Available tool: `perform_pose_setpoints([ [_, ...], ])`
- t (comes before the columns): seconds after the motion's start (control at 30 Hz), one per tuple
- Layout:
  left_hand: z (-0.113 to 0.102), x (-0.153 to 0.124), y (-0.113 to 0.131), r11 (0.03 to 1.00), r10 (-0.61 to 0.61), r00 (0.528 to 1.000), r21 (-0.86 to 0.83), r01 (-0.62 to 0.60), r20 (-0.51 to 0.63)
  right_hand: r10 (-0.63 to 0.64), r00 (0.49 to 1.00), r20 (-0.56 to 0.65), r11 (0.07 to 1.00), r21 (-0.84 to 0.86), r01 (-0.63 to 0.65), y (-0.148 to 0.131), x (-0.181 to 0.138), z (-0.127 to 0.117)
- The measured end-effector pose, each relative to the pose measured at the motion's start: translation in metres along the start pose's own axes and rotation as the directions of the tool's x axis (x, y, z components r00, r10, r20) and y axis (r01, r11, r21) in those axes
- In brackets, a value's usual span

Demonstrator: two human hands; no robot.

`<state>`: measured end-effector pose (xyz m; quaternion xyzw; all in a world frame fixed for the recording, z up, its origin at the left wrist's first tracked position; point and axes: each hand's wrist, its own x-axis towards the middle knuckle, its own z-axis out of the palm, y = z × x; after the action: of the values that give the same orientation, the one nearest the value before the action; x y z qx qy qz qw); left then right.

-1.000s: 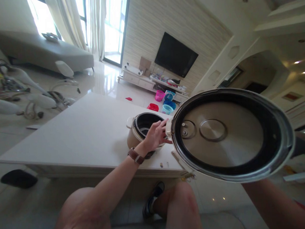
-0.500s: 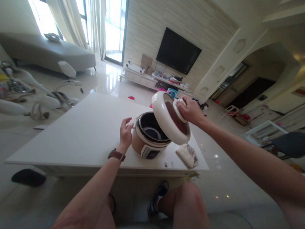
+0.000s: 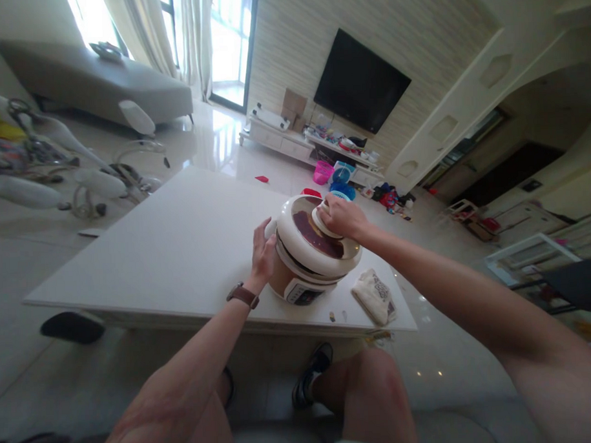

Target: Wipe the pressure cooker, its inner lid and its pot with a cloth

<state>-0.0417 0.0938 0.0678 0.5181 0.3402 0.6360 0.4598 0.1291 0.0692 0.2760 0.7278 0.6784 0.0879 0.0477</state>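
Note:
A cream lid (image 3: pixel 290 238) with a dark see-through centre lies over the top of a brown and cream electric cooker (image 3: pixel 282 279). It sits slightly tilted, and a dark gap shows along its front left edge. My right hand (image 3: pixel 342 215) is closed around the knob on the lid. At the cooker's left side, my left hand (image 3: pixel 262 253) wraps its fingers about the side handle (image 3: pixel 271 229). The cooker's inside is covered by the lid. A label with a dark panel (image 3: pixel 305 293) faces me on the front.
The cooker stands near the front edge of a white table (image 3: pixel 180 238). A folded beige cloth (image 3: pixel 373 296) and two tiny items lie to its right. Beyond are a television (image 3: pixel 361 80), a pink basket (image 3: pixel 323 172) and, at the left, exercise equipment (image 3: pixel 100 183).
My right hand has brought the lid down and to the left, from steeply tilted beside the opening to over the cooker. My left hand stays at the side handle. The view has shifted a little.

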Motion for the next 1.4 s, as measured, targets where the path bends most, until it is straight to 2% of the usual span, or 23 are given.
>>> perform_pose_setpoints([
  [0.17,0.002,0.0,-0.002,0.999,0.019,1.0,0.031,-0.019,-0.009,0.014,1.0,0.019,1.0,-0.017,-0.014,-0.009,0.006,0.011],
  [0.37,-0.002,-0.001,0.004,0.997,0.06,0.998,0.043,-0.062,0.034,0.026,0.999,0.02,0.999,-0.048,-0.025,-0.018,0.008,0.019],
  [0.67,-0.001,0.0,0.003,0.988,0.023,0.995,0.15,-0.037,0.095,0.067,0.997,0.031,0.998,-0.025,-0.066,-0.006,0.011,0.034],
  [0.9,0.0,0.0,0.004,0.96,0.031,0.992,0.274,-0.064,0.124,0.113,0.993,0.043,0.993,-0.027,-0.112,-0.003,0.011,0.04],
  [1.17,0.003,0.008,-0.005,0.956,0.016,0.993,0.29,-0.049,0.115,0.087,0.996,0.016,0.995,-0.047,-0.086,-0.004,0.011,0.042],
  [1.4,0.004,0.009,-0.012,0.955,0.047,0.992,0.284,-0.08,0.121,-0.011,1.0,-0.001,0.998,-0.068,0.011,-0.004,0.009,0.045],
])
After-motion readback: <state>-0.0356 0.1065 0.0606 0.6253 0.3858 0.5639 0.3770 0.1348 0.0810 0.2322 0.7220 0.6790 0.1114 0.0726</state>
